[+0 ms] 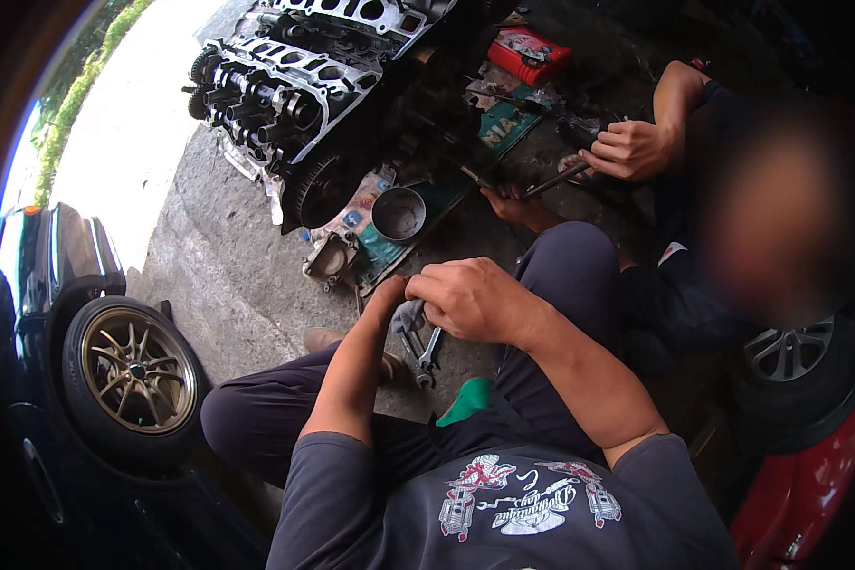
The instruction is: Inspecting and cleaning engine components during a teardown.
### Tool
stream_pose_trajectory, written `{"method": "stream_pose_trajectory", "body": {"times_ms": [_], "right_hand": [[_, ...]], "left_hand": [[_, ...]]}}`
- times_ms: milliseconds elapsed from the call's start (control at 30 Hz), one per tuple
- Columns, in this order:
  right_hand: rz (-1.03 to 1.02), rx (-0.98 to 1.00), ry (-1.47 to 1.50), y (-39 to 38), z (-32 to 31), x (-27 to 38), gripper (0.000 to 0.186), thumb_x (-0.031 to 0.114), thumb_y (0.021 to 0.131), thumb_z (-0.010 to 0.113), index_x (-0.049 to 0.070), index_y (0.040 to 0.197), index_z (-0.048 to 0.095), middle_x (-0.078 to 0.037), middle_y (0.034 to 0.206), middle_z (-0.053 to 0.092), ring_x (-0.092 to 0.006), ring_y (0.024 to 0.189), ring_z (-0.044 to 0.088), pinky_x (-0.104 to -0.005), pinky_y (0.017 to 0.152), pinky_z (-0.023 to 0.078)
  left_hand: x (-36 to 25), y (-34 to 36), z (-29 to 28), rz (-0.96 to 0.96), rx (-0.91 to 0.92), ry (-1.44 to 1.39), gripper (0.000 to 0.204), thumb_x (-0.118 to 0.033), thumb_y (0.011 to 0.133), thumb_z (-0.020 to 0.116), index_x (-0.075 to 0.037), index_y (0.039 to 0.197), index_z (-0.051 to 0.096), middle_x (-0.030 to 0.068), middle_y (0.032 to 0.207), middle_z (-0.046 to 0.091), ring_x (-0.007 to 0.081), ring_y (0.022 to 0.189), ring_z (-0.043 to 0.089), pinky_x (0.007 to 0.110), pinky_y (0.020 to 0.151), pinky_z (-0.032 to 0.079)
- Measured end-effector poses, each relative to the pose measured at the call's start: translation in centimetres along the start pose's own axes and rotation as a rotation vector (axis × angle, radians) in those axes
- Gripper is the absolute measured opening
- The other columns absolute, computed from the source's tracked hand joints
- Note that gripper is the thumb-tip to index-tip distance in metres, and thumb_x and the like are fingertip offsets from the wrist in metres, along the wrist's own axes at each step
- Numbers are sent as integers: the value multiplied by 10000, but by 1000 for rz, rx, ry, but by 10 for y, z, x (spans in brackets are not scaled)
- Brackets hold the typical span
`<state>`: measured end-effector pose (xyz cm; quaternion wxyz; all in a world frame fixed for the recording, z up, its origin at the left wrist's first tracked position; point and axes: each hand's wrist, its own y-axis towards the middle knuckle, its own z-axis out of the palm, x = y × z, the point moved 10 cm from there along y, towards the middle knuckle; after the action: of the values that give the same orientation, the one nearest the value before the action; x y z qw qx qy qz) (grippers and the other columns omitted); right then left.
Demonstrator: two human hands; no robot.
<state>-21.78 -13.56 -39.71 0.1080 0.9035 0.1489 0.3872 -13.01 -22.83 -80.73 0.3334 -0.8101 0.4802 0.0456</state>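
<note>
My hands meet in front of my knees. My right hand point(475, 299) is closed, with its fingers curled around a crumpled grey rag point(409, 317) that shows beneath them. My left hand point(391, 291) touches it and looks closed, though its fingers are mostly hidden. Just below the hands, wrenches point(429, 353) lie close to the rag; whether a hand also holds one, I cannot tell. Past my hands, a round metal bowl point(398, 215) rests near a metal part point(332, 259).
A partly dismantled engine point(266, 100) stands ahead on the left. Beyond is a red case point(530, 57). On the right, a co-worker's hand point(627, 150) grips a long metal bar point(555, 179). A dark car's wheel point(131, 369) is at left, a red car point(807, 484) at right.
</note>
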Motion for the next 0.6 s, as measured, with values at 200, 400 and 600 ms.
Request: {"method": "stream_pose_trajectory", "body": {"times_ms": [200, 400, 600], "right_hand": [[-3, -33, -8, -3, -6, -3, 138, 34, 788, 622, 54, 925, 631, -106, 842, 654, -311, 790, 665, -406, 708, 541], [74, 24, -45, -8, 1, -19, 126, 50, 810, 619, 57, 935, 629, -120, 844, 661, -329, 805, 667, -428, 723, 540], [112, 97, -75, -9, 10, -32, 146, 78, 809, 631, 72, 954, 637, -126, 844, 666, -348, 816, 668, -453, 723, 540]], "left_hand": [[1, -2, 1, 2, 22, 9, 246, -240, 904, 540, -50, 977, 677, 207, 1012, 700, 377, 970, 676, 477, 808, 547], [-3, 0, 4, 7, 30, 17, 242, -232, 904, 536, -50, 978, 676, 207, 1015, 699, 373, 974, 676, 474, 810, 546], [5, 10, 20, 83, 25, 58, 224, -179, 879, 552, -75, 1029, 682, 195, 1057, 698, 367, 1007, 670, 469, 833, 543]]}}
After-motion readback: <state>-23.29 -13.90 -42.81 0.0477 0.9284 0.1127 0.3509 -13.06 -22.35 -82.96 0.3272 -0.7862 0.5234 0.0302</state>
